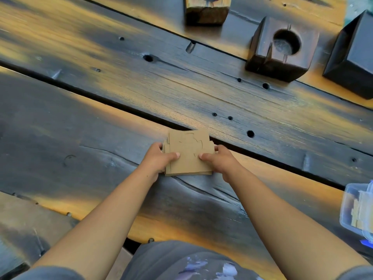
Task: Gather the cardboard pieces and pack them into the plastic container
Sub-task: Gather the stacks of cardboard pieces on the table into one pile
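Cardboard stack (189, 153), squared up on the dark plank table (101, 118) just ahead of the body, clasped from both sides. Left hand (158, 161) on the left edge, right hand (219, 160) on the right edge, fingers curled snug around the pile, thumbs pressed on the top sheet. Long axis running away from the body, across the line between the palms. Clear container (357, 209) low at the far right edge, already partly filled, well apart from the stack and nearer the right hand; likely a rightward carry next.
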`<state>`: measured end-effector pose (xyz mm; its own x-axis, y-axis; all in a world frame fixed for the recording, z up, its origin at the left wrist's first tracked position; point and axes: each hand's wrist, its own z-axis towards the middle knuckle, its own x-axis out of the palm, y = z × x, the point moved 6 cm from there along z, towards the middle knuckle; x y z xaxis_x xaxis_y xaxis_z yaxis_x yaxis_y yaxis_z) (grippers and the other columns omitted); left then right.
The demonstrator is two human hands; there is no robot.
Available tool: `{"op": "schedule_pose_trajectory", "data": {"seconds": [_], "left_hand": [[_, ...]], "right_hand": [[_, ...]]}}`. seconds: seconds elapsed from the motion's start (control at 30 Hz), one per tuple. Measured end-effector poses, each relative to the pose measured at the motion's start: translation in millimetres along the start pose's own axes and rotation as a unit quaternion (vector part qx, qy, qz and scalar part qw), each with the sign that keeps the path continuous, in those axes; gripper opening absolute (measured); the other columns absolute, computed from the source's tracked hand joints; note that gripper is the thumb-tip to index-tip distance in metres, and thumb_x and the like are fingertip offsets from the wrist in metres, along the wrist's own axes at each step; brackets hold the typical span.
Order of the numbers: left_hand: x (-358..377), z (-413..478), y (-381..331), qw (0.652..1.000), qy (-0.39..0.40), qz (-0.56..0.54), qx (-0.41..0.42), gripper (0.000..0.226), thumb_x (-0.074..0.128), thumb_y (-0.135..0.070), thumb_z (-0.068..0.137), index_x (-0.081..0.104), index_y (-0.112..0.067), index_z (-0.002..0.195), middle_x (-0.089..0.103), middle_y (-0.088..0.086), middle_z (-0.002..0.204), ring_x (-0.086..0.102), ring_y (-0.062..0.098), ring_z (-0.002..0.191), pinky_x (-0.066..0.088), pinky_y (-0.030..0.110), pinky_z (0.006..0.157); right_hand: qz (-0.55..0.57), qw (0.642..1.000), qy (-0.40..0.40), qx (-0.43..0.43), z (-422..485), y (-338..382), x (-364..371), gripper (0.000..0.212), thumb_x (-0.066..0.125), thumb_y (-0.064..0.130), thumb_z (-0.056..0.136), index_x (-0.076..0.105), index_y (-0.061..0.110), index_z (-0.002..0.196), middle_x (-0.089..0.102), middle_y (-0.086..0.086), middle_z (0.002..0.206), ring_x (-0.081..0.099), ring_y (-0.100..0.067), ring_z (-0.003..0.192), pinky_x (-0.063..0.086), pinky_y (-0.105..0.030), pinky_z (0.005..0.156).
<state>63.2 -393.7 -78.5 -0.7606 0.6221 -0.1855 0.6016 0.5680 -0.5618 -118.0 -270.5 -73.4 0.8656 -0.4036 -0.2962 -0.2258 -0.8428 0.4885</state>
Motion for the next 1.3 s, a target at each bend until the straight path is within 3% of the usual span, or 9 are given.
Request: {"op": "schedule_pose_trajectory", "data": {"seconds": [0.1,0.3,0.4,0.57,0.67,0.83,0.97,1.13,1.3], "left_hand": [[6,-6,8,0.998,0.038,0.008,-0.04,0.032,0.078,-0.015,0.079,0.06,-0.016,0.105,0.07,0.009,0.106,0.068,0.025,0.092,0.057,0.036,0.067],[23,-38,24,0.996,0.086,-0.004,-0.016,0.029,0.08,-0.011,0.077,0.063,-0.015,0.1,0.073,0.006,0.097,0.071,0.023,0.087,0.057,0.032,0.061],[30,-59,26,0.996,0.09,0.004,0.022,0.029,0.078,-0.01,0.077,0.063,-0.017,0.1,0.073,0.005,0.099,0.07,0.024,0.091,0.057,0.033,0.067],[42,-101,23,0.994,0.066,0.004,0.09,0.044,0.079,-0.006,0.075,0.059,-0.013,0.114,0.07,0.008,0.102,0.069,0.023,0.091,0.055,0.031,0.066],[68,-129,23,0.991,0.063,0.022,0.116,0.046,0.078,-0.007,0.076,0.056,-0.013,0.116,0.068,0.008,0.104,0.068,0.026,0.095,0.055,0.034,0.072],[157,-178,30,0.984,0.08,0.036,0.158,0.028,0.074,-0.002,0.078,0.057,-0.022,0.087,0.064,-0.003,0.086,0.065,0.014,0.077,0.05,0.026,0.058],[242,-221,50,0.98,0.092,0.051,0.167,0.038,0.073,-0.004,0.078,0.054,-0.015,0.109,0.063,0.006,0.097,0.065,0.027,0.092,0.053,0.033,0.071],[335,-273,84,0.974,0.1,0.09,0.184,0.032,0.07,-0.006,0.082,0.051,-0.016,0.105,0.059,-0.004,0.09,0.06,0.013,0.08,0.048,0.027,0.058],[399,-314,101,0.966,0.115,0.149,0.177,0.037,0.071,-0.011,0.082,0.049,-0.017,0.112,0.06,0.001,0.1,0.061,0.022,0.091,0.051,0.033,0.067]], "right_hand": [[-0.008,1.0,-0.003,0.024,-13,-11,1,0.066,0.08,0.026,0.077,0.046,0.005,0.129,0.059,-0.012,0.124,0.06,-0.028,0.107,0.052,-0.044,0.094],[0.018,0.999,-0.05,-0.001,-53,-42,-19,0.071,0.082,0.025,0.074,0.045,0.001,0.131,0.059,-0.016,0.125,0.061,-0.027,0.101,0.053,-0.035,0.074],[0.032,0.997,-0.068,-0.021,-72,-56,-30,0.071,0.082,0.027,0.074,0.045,0.004,0.129,0.059,-0.012,0.123,0.06,-0.026,0.102,0.049,-0.03,0.072],[0.069,0.994,-0.063,-0.055,-106,-77,-48,0.051,0.08,0.025,0.075,0.05,0.01,0.113,0.063,-0.008,0.11,0.064,-0.025,0.1,0.055,-0.043,0.085],[0.081,0.991,-0.076,-0.081,-130,-99,-74,0.047,0.079,0.027,0.077,0.05,0.011,0.11,0.061,0.0,0.099,0.062,-0.016,0.089,0.053,-0.032,0.069],[0.113,0.98,-0.122,-0.107,-160,-161,-144,0.042,0.078,0.025,0.079,0.051,0.012,0.108,0.06,0.002,0.096,0.059,-0.01,0.082,0.047,-0.025,0.06],[0.123,0.975,-0.149,-0.105,-179,-228,-211,0.041,0.078,0.027,0.078,0.05,0.016,0.104,0.062,0.0,0.099,0.06,-0.013,0.085,0.05,-0.029,0.066],[0.12,0.973,-0.177,-0.092,-206,-308,-282,0.048,0.078,0.031,0.075,0.05,0.015,0.111,0.063,-0.006,0.111,0.063,-0.027,0.104,0.052,-0.046,0.094],[0.141,0.968,-0.191,-0.078,-235,-370,-331,0.04,0.074,0.032,0.077,0.047,0.018,0.103,0.06,0.0,0.102,0.061,-0.021,0.097,0.053,-0.045,0.09]]}}
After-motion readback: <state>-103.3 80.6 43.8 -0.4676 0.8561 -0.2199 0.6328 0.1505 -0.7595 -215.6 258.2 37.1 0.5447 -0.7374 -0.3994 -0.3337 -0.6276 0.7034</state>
